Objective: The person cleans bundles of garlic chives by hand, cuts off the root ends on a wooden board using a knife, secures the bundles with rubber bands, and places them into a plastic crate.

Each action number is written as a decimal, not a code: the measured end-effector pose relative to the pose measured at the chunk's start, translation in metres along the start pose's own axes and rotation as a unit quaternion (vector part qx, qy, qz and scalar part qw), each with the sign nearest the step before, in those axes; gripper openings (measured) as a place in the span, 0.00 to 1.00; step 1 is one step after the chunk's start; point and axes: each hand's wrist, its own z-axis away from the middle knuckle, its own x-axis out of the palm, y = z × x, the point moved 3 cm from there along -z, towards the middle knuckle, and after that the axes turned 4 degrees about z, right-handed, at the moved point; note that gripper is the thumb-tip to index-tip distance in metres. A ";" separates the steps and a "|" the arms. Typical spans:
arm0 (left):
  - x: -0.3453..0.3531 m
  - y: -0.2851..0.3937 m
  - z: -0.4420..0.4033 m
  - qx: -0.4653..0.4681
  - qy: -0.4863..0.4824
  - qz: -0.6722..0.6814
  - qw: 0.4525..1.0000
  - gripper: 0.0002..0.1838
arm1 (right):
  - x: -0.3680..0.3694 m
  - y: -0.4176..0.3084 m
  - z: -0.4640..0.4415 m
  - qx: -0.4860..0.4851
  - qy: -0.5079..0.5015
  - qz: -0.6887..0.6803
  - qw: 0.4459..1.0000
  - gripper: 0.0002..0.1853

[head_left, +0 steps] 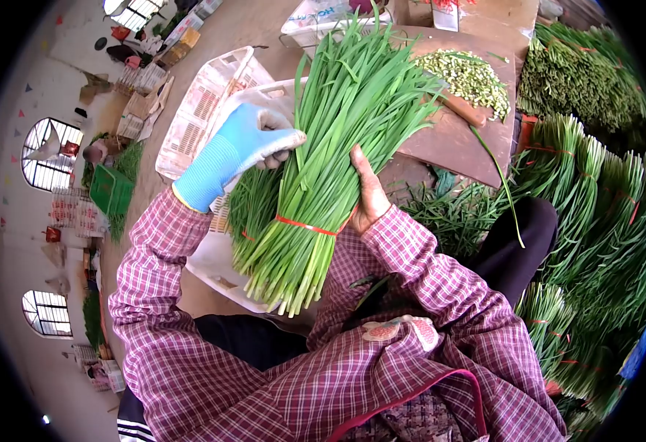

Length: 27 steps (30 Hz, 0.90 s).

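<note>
A thick bundle of garlic chives (pixel 338 140), tied near its cut ends with a red band (pixel 306 225), lies slanted in front of me, leaf tips pointing away. My right hand (pixel 371 190), bare, grips it from the right side with the thumb on top; the other fingers are hidden underneath. At the bundle's left edge is my left hand (pixel 264 138), in a blue and grey glove. Its thumb and fingers are closed in a pinch against the leaves, and whatever they pinch is too small to make out. Under the bundle, another banded bunch of chives (pixel 253 202) shows.
A white crate (pixel 223 272) stands below the bundle. To the right, a knife with a wooden handle (pixel 464 109) and chopped cut ends (pixel 469 77) lie on a brown board (pixel 452 151). Tied chive bunches (pixel 588 199) are piled at far right; loose leaves (pixel 455 221) lie beside my knee.
</note>
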 end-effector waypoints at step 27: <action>-0.010 -0.058 0.015 0.080 -0.091 0.261 0.958 0.37 | 0.062 0.007 -0.041 -0.079 0.004 0.115 0.990 0.30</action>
